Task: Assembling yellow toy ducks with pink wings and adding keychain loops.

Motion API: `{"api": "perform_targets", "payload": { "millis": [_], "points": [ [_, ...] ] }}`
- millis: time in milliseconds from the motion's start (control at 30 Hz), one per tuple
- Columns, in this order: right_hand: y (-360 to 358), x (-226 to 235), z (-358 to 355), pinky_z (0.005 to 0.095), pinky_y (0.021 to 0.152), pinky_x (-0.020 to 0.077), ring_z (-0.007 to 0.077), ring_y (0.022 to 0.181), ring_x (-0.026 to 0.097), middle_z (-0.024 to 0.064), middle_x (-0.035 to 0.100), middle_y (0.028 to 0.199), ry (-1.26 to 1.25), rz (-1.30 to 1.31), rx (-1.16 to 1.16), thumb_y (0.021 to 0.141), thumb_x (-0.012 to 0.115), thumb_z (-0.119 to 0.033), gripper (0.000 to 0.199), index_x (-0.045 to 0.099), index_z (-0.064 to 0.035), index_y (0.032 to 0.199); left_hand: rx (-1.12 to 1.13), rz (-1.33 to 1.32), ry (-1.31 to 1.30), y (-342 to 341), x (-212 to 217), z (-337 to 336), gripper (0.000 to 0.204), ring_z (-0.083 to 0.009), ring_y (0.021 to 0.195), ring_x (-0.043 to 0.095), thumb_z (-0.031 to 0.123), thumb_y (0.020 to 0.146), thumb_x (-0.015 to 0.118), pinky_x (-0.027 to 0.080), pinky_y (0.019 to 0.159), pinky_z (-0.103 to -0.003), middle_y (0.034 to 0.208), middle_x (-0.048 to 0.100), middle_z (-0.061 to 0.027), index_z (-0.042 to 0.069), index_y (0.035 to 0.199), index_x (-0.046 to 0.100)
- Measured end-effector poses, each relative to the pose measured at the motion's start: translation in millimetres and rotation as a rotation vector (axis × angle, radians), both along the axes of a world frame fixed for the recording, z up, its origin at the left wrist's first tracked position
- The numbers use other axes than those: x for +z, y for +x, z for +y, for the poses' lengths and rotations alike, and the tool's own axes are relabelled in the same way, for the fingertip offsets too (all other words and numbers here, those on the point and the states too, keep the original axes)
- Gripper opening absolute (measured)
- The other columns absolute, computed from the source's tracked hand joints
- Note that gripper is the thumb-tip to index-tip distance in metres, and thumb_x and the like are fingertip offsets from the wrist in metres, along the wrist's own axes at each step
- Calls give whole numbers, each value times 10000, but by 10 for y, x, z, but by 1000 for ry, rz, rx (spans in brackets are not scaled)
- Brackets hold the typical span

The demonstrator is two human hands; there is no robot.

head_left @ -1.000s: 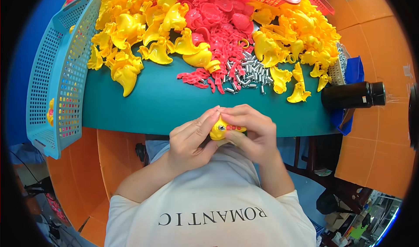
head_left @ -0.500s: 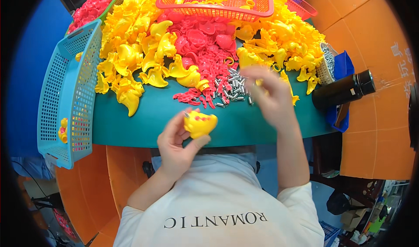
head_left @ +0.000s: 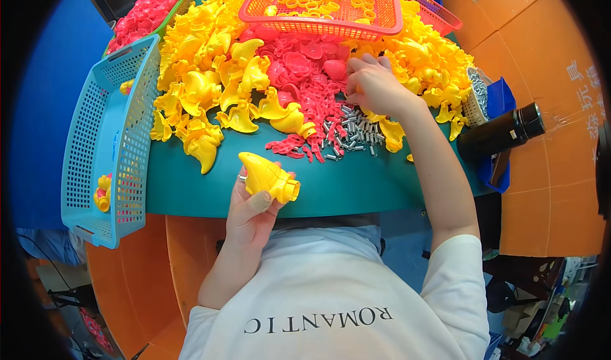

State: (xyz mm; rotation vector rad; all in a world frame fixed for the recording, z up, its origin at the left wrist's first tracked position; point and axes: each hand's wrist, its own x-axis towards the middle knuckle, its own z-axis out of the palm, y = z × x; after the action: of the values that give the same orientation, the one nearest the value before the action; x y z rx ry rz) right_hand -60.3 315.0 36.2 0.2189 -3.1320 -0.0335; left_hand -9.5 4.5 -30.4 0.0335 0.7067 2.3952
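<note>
My left hand [head_left: 253,210] is closed around a yellow plastic shell part [head_left: 264,176] above the table's near edge. The part has a curved pointed end and a ringed neck, and a small metal pin [head_left: 242,178] sticks out beside my fingers. At the right-hand yellow heap [head_left: 428,61], my right hand [head_left: 374,85] reaches in with bent fingers; what its fingertips touch is hidden. Just below that hand lie silvery metal cylinders [head_left: 356,129] and thin red plastic pieces [head_left: 315,115]. Another yellow shell heap [head_left: 197,92] stands to the left.
A blue basket [head_left: 132,150] stands on the left with a few assembled yellow pieces. A red basket [head_left: 388,29] of yellow rings is at the back. On the right are a black bottle [head_left: 499,133], a blue bin [head_left: 501,98] and a small basket of screws [head_left: 478,92].
My right hand has moved from above the metal cylinders up and left to the yellow heap. The yellow part in my left hand has turned, so its red-marked side no longer shows.
</note>
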Motion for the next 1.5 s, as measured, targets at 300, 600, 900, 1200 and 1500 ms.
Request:
{"api": "perform_targets", "payload": {
  "millis": [300,600,900,1200,1500],
  "points": [
    [176,55,35,331,923,391,197,1060,507,57,549,1053,-774,-89,-126,766,738,-123,126,669,-26,805,-70,8,35,-11,12,83,630,-333,1221,501,158,822,713,458,1018,-457,1272,506,-145,33,1328,360],
    [582,387,-382,250,817,429,137,908,543,55,589,1034,-1029,15,90,787,718,-80,123,664,-16,878,-83,-64,132,33,146,194,609,-250,1190,533,99,833,701,468,1005,-379,1241,522,-119,73,1333,355],
    [1280,107,-1233,293,838,499,229,953,628,179,617,1098,-1184,416,194,781,707,27,341,645,32,1117,2,151,34,156,236,144,721,-259,1209,521,124,767,764,461,1011,-390,1337,475,-128,46,1348,345],
    [1334,84,-1263,299,713,545,233,819,658,142,644,887,-1100,562,320,653,822,-27,347,693,33,969,50,384,26,237,324,101,759,-236,1119,578,37,578,880,498,953,-354,1167,511,-77,-1,1253,536],
    [1201,-273,-1351,297,668,537,201,753,620,126,622,913,-1207,608,430,660,825,-29,349,690,34,976,88,622,-112,148,226,16,804,-175,1008,586,131,535,917,499,902,-304,1098,520,-57,6,1247,564]
  ]
}}
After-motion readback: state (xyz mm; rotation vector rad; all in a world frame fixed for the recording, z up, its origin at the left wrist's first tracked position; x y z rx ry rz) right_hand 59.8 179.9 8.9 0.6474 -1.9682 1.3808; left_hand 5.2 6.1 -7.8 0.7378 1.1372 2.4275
